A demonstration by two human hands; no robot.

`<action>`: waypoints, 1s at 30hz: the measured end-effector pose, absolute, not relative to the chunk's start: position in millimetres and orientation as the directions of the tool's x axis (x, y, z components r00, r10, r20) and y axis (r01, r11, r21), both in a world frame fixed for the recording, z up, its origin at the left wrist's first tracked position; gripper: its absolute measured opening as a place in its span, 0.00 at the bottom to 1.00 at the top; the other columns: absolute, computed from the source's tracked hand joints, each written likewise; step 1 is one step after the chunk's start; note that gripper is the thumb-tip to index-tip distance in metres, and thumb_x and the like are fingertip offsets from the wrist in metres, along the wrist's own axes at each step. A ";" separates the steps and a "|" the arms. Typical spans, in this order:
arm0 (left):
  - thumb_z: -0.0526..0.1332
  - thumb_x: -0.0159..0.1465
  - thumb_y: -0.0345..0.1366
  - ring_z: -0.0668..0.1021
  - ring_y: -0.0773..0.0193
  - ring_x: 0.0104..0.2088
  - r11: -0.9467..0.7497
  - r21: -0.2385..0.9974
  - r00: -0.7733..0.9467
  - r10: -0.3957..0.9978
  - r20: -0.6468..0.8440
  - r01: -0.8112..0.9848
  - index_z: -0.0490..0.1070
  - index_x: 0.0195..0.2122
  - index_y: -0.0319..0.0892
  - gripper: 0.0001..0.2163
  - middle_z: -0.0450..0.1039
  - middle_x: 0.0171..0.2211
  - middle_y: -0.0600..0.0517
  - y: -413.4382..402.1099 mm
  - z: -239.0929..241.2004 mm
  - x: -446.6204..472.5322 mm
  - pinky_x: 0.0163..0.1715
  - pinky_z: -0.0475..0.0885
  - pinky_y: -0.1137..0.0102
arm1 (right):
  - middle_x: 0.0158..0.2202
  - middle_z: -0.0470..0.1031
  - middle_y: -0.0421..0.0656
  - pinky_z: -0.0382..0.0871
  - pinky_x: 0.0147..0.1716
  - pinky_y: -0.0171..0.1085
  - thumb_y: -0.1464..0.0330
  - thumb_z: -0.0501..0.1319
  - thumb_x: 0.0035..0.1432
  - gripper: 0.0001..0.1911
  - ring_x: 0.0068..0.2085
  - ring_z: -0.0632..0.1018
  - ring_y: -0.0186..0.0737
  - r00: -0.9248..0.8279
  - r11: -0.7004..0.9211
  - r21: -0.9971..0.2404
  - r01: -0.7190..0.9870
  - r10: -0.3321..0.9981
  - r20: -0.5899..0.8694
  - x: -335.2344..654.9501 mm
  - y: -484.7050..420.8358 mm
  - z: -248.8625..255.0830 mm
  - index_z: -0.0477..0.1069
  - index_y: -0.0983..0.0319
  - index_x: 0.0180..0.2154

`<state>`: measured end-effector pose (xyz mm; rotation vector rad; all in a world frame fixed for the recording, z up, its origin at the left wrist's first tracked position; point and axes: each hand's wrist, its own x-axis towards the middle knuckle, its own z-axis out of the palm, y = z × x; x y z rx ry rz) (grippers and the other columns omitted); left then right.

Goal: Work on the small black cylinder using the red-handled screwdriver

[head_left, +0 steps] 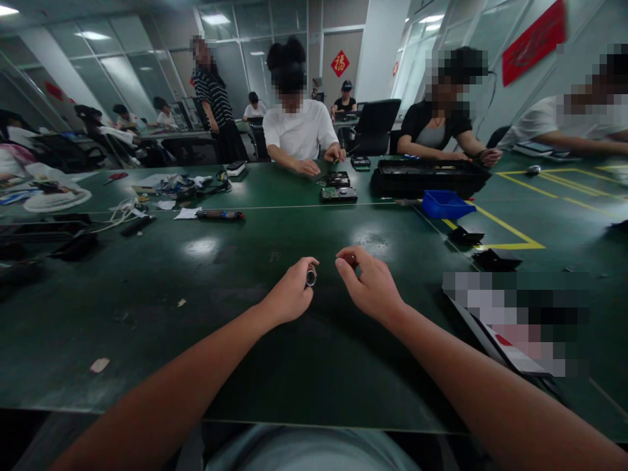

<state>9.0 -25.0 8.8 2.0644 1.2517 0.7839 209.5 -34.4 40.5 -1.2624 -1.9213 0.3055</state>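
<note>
Above the green table [343, 383] my left hand [290, 292] is closed around a small dark cylinder [311, 279]. Its round end, ringed in silvery metal, faces me. The rest of it is hidden by my fingers. A short gap to the right, my right hand [370, 282] pinches a small reddish-brown piece [350, 260] between thumb and fingers. Its kind I cannot make out, since the fingers cover much of it. Both hands are apart from each other.
Across the table a person in white [299, 127] handles parts beside a hard drive [338, 194]. Further right are a long black casing [426, 176], a blue bin [447, 205] and black pieces [496, 260]. Cables and a black rod-shaped tool [218, 214] lie at left.
</note>
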 end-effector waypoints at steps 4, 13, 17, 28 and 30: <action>0.60 0.64 0.26 0.74 0.54 0.51 -0.461 0.677 0.409 0.877 0.251 0.574 0.70 0.50 0.42 0.14 0.72 0.49 0.45 -14.5 3.0 3.5 0.56 0.69 0.56 | 0.26 0.75 0.42 0.64 0.31 0.39 0.61 0.54 0.67 0.14 0.29 0.75 0.40 -0.172 0.470 -0.576 0.669 0.852 0.495 209.3 -36.7 42.7 0.71 0.60 0.33; 0.66 0.62 0.29 0.74 0.55 0.54 -0.380 0.768 0.246 0.924 0.292 0.515 0.70 0.55 0.45 0.20 0.73 0.53 0.48 -4.5 -1.2 -7.4 0.59 0.67 0.55 | 0.34 0.80 0.44 0.74 0.38 0.42 0.60 0.57 0.67 0.11 0.36 0.81 0.42 0.020 0.458 -0.830 0.319 0.872 0.489 211.5 -32.4 34.6 0.72 0.60 0.40; 0.66 0.62 0.30 0.74 0.55 0.54 -0.392 0.758 0.249 0.919 0.304 0.521 0.73 0.52 0.45 0.17 0.74 0.52 0.49 -5.9 1.7 -8.0 0.60 0.65 0.55 | 0.36 0.80 0.45 0.75 0.40 0.43 0.59 0.58 0.67 0.11 0.37 0.81 0.42 0.013 0.451 -0.853 0.264 0.882 0.470 212.4 -29.9 30.4 0.72 0.59 0.42; 0.66 0.63 0.31 0.74 0.55 0.54 -0.431 0.739 0.288 0.901 0.324 0.518 0.73 0.53 0.47 0.17 0.75 0.52 0.50 -8.2 5.2 -7.6 0.59 0.65 0.55 | 0.35 0.82 0.44 0.73 0.38 0.42 0.62 0.57 0.67 0.09 0.36 0.82 0.43 -0.010 0.459 -0.763 0.455 0.859 0.511 209.4 -33.0 32.4 0.72 0.59 0.41; 0.66 0.63 0.31 0.74 0.55 0.54 -0.433 0.737 0.287 0.900 0.327 0.519 0.73 0.54 0.47 0.17 0.75 0.52 0.50 -8.1 5.3 -7.7 0.59 0.66 0.56 | 0.34 0.81 0.44 0.72 0.38 0.41 0.63 0.56 0.67 0.09 0.36 0.82 0.42 -0.004 0.457 -0.751 0.477 0.856 0.518 209.1 -33.5 33.6 0.72 0.59 0.41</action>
